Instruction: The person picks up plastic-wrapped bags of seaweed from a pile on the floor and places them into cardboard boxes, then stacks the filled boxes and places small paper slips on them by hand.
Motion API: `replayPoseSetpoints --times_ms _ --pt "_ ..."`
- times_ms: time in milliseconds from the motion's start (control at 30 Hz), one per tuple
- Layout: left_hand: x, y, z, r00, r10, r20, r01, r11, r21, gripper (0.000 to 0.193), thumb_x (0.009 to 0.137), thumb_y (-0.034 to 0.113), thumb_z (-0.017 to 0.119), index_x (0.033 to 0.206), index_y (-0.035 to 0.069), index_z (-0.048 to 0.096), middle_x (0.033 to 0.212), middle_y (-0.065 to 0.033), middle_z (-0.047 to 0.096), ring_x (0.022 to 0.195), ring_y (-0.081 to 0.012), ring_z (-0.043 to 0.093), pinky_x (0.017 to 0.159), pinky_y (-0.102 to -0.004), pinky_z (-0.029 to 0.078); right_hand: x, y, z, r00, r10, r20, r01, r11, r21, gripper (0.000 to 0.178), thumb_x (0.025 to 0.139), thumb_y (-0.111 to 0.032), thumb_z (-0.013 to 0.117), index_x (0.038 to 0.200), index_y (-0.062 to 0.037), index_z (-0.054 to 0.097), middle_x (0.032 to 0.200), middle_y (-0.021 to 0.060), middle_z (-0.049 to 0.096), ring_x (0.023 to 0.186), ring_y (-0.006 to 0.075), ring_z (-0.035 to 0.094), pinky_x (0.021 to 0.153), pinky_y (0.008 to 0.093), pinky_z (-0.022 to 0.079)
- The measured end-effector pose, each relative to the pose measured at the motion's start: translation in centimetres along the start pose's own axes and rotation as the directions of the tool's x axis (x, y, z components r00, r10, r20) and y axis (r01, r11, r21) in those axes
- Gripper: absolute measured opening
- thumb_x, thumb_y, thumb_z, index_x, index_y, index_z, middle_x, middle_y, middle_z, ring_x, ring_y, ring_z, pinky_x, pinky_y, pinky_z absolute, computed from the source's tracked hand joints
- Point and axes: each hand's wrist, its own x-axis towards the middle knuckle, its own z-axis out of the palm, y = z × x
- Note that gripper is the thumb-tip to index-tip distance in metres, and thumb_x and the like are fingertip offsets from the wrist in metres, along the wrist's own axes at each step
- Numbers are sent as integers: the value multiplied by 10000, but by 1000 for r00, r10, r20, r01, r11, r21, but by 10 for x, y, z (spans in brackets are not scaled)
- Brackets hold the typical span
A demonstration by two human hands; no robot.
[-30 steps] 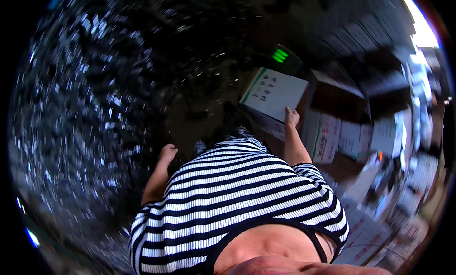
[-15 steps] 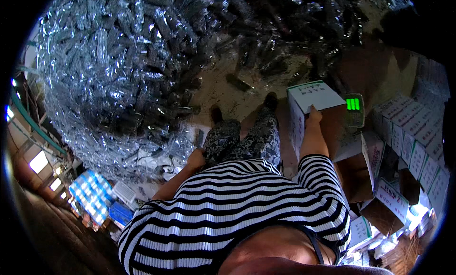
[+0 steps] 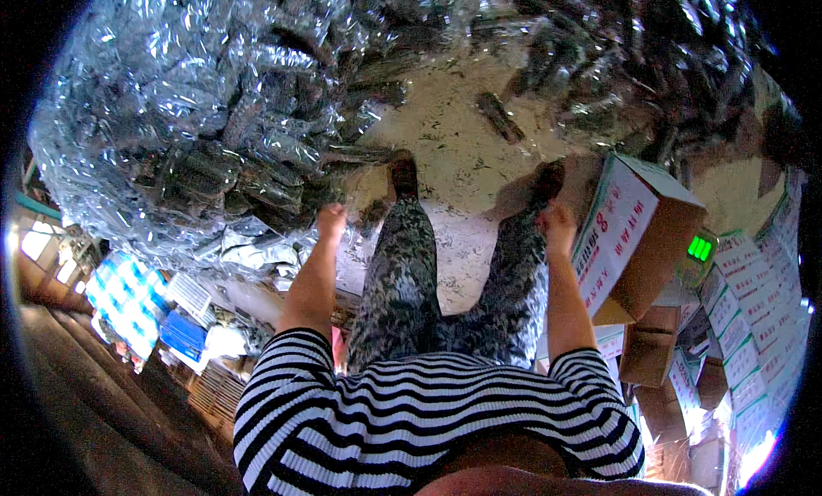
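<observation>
The right hand (image 3: pixel 558 229) has come off the top edge of a large white cardboard box with red and black print and a brown side (image 3: pixel 623 218), while the left hand (image 3: pixel 332 220) has swung outward from the thigh since a half-second earlier. The box stands on the pale concrete floor (image 3: pixel 445 158) to the person's right, tilted in the bent view, its contents hidden behind its walls. The right hand, fingers partly curled, hangs just beside the box's printed face, near the knee of the grey-and-black patterned trousers (image 3: pixel 396 282). The left hand, drawn into a loose curl, hangs at the edge of a heaped pile of dark packets in shiny clear plastic (image 3: pixel 197 110). Blur leaves it impossible to tell how far either grip is closed, or whether anything is in it.

Behind the large box, a small device with a glowing green display (image 3: pixel 699 248) sits near stacked white cartons with green edging (image 3: pixel 747 303). An open brown cardboard box (image 3: pixel 649 349) shows its bare inner walls. At far left, a blue rectangular plastic container (image 3: pixel 182 335) rests beside a blue-and-white checked cloth (image 3: pixel 128 295).
</observation>
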Motion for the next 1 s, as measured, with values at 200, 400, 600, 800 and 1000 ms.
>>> replayPoseSetpoints --times_ms 200,400,600,800,1000 --pt "166 -125 10 826 -373 -423 254 916 -310 622 697 392 752 1098 -53 587 1092 -256 613 1034 -397 583 863 -449 474 -56 56 147 667 311 677 -319 940 -118 264 919 -187 581 1138 -42 600 868 37 646 750 113 604 644 253 465" --pt "245 -155 -19 744 -667 -44 325 418 -849 909 654 409 811 1324 -48 400 1374 -254 396 1208 -360 461 929 -466 447 -28 85 193 740 431 517 -233 885 -403 219 870 -85 578 1079 -27 608 806 36 641 712 111 596 664 254 498" --pt "214 -131 -77 922 -298 -246 101 801 -590 856 586 374 824 1253 -27 467 1315 -222 437 1125 -356 506 889 -464 436 -18 111 202 745 498 445 -345 857 -383 192 915 -143 569 1074 -43 612 877 55 636 763 119 601 669 257 495" --pt "228 -132 -262 858 262 -442 -169 956 239 1078 502 262 833 1390 -24 295 1297 -222 429 1250 -345 412 1003 -436 391 -15 113 205 688 519 506 -354 850 -391 199 919 -163 574 1073 -44 616 872 50 645 771 127 615 662 250 487" --pt "251 -77 -276 910 342 -235 -169 822 544 785 476 317 855 1140 -5 590 1142 -195 503 1104 -367 478 938 -436 422 -2 121 222 657 614 438 -571 784 -243 272 909 -254 596 1084 -48 621 876 53 647 738 128 606 664 255 481"
